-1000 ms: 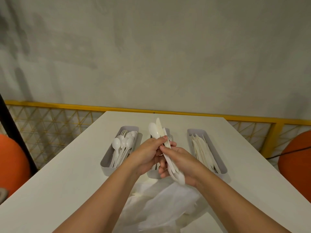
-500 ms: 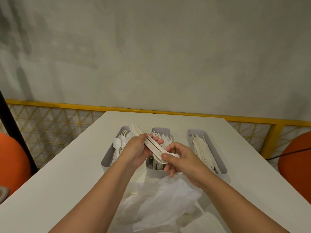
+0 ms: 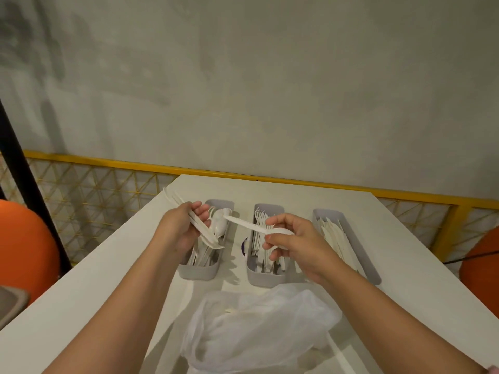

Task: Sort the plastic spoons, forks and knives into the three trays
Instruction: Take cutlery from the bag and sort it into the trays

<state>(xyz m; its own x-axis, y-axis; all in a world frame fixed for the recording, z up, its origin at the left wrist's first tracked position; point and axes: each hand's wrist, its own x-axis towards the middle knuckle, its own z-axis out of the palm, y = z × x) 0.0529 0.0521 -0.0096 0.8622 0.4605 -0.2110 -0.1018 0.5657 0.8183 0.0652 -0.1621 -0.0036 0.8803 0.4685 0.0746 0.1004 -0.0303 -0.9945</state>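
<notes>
Three grey trays stand side by side on the white table. The left tray (image 3: 198, 272) holds spoons, the middle tray (image 3: 263, 279) forks, the right tray (image 3: 371, 268) knives. My left hand (image 3: 179, 228) hovers over the left tray, gripping a bundle of white cutlery (image 3: 175, 199) whose ends stick out up-left. My right hand (image 3: 295, 242) is over the middle tray and pinches a single white spoon (image 3: 244, 224) by its bowl, handle pointing left toward the spoon tray.
A crumpled clear plastic bag (image 3: 256, 325) lies on the table in front of the trays, between my forearms. A yellow mesh railing (image 3: 108, 184) runs behind the table. Orange round objects sit at far left (image 3: 24, 252) and far right (image 3: 483, 265).
My hands have drawn apart. The left carried the bundle left over the spoon tray, and the right pulled one spoon out of it.
</notes>
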